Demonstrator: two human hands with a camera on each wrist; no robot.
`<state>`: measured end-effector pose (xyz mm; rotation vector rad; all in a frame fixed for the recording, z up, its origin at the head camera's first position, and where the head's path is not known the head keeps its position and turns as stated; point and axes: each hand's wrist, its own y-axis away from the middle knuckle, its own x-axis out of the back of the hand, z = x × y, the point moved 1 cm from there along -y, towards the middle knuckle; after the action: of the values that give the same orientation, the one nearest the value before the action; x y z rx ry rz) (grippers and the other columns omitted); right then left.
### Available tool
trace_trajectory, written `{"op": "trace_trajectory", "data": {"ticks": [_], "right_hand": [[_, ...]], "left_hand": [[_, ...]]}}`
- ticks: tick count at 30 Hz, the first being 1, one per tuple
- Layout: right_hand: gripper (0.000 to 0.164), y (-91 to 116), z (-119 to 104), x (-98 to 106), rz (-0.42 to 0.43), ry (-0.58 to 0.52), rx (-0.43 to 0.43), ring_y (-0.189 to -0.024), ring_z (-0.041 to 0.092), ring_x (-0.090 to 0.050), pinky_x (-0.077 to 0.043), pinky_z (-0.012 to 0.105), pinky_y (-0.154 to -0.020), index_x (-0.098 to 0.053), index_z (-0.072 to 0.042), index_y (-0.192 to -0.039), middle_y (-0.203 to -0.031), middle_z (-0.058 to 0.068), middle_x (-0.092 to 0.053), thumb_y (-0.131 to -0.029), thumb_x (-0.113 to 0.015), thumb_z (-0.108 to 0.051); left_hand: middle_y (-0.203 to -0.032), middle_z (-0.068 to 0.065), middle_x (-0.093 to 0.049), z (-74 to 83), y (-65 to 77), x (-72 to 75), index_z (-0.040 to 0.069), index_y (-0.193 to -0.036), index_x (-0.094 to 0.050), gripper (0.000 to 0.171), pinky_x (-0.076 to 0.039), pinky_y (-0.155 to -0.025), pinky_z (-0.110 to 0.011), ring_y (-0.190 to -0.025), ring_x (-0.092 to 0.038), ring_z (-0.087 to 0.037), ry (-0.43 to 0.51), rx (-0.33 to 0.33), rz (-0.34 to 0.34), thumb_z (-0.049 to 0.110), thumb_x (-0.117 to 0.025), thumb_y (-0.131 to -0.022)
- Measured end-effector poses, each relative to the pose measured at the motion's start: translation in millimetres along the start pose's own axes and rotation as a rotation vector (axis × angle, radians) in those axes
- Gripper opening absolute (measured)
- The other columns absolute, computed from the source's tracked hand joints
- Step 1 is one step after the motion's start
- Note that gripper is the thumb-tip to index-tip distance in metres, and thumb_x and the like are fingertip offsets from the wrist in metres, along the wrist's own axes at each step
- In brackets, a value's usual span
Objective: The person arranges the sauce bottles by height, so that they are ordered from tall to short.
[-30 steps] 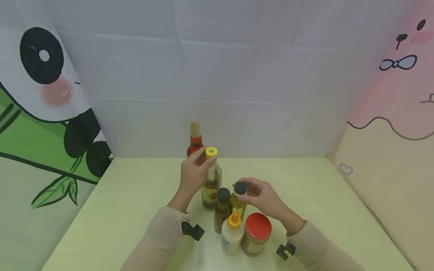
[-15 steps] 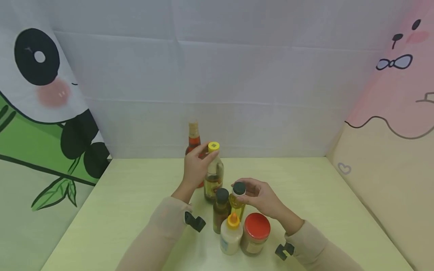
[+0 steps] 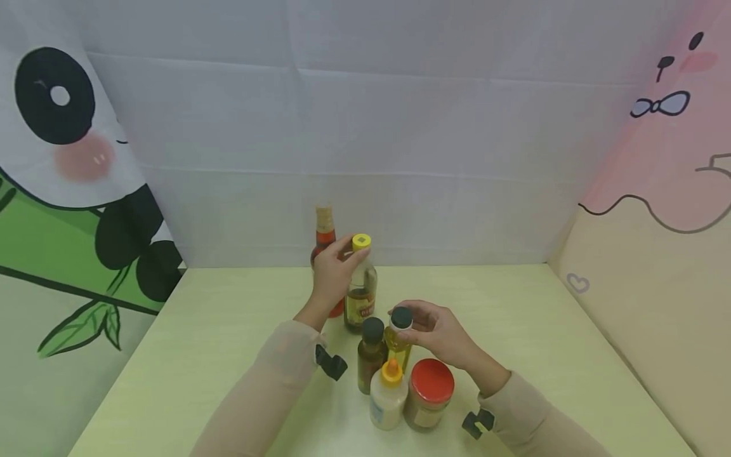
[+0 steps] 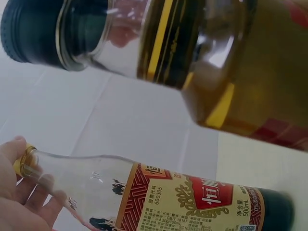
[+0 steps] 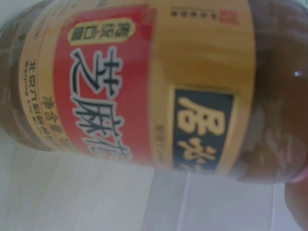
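Observation:
My left hand (image 3: pixel 333 271) pinches the neck of a clear glass vinegar bottle (image 3: pixel 361 299) just under its yellow cap. In the left wrist view this bottle (image 4: pixel 192 197) shows a red and cream label, with the left fingers (image 4: pixel 29 202) at its neck. My right hand (image 3: pixel 436 333) holds the neck of a dark-capped oil bottle (image 3: pixel 398 346), full of yellow liquid. A brown bottle (image 3: pixel 371 362) with a dark cap stands directly left of it. The right wrist view is mostly filled by a sesame paste jar (image 5: pixel 110 86).
In front stand a white squeeze bottle (image 3: pixel 388 400) with an orange tip and the red-lidded jar (image 3: pixel 432 384). A red bottle (image 3: pixel 324 235) with a gold top rises behind my left hand. Fabric walls surround the pale table (image 3: pixel 491 285).
My left hand has moved away from me and slightly right, carrying the vinegar bottle toward the back. The right hand stays at the oil bottle. The head view has shifted slightly.

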<state>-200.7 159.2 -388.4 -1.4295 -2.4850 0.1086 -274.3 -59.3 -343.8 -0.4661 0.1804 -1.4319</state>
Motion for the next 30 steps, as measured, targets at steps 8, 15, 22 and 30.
{"op": "trace_trajectory", "data": {"ticks": [8, 15, 22, 30], "right_hand": [[0.045, -0.7, -1.4, -1.2, 0.0, -0.001, -0.013, -0.119, 0.032, -0.056, -0.046, 0.033, -0.097, -0.056, 0.004, -0.127, -0.126, 0.023, -0.059, -0.088, -0.073, -0.008], [0.046, -1.2, -1.3, -0.5, 0.0, -0.011, -0.005, -0.12, 0.032, -0.055, -0.045, 0.033, -0.097, -0.056, 0.005, -0.127, -0.126, 0.024, -0.059, -0.087, -0.074, -0.007], [0.046, -1.9, -0.6, -1.2, -0.003, -0.012, -0.001, -0.12, 0.032, -0.055, -0.045, 0.032, -0.098, -0.055, 0.005, -0.128, -0.127, 0.027, -0.057, -0.087, -0.073, -0.007], [0.046, -1.8, -1.9, -1.7, 0.002, -0.006, -0.011, -0.121, 0.033, -0.054, -0.045, 0.033, -0.098, -0.055, 0.005, -0.128, -0.127, 0.025, -0.058, -0.088, -0.073, -0.007]], "left_hand": [[-0.122, -0.016, -0.063, -7.8, -10.4, -2.2, -0.003, -0.129, -0.06, 0.046, -0.051, -0.091, -0.039, -0.107, -0.062, -0.031, -0.004, 0.019, -0.004, 0.016, -0.073, -0.089], [-0.129, -0.017, -0.06, -13.6, -19.8, -7.5, -0.002, -0.131, -0.058, 0.047, -0.05, -0.093, -0.037, -0.11, -0.061, -0.029, -0.015, 0.009, -0.002, 0.017, -0.072, -0.09], [-0.127, -0.019, -0.06, -15.9, -26.5, -9.0, -0.005, -0.13, -0.058, 0.046, -0.05, -0.093, -0.038, -0.11, -0.061, -0.031, -0.022, -0.011, 0.009, 0.014, -0.072, -0.09], [-0.117, -0.017, -0.066, -18.2, -33.3, -12.7, -0.004, -0.124, -0.063, 0.04, -0.05, -0.092, -0.034, -0.107, -0.063, -0.03, -0.033, -0.053, 0.022, 0.012, -0.073, -0.089]]}}
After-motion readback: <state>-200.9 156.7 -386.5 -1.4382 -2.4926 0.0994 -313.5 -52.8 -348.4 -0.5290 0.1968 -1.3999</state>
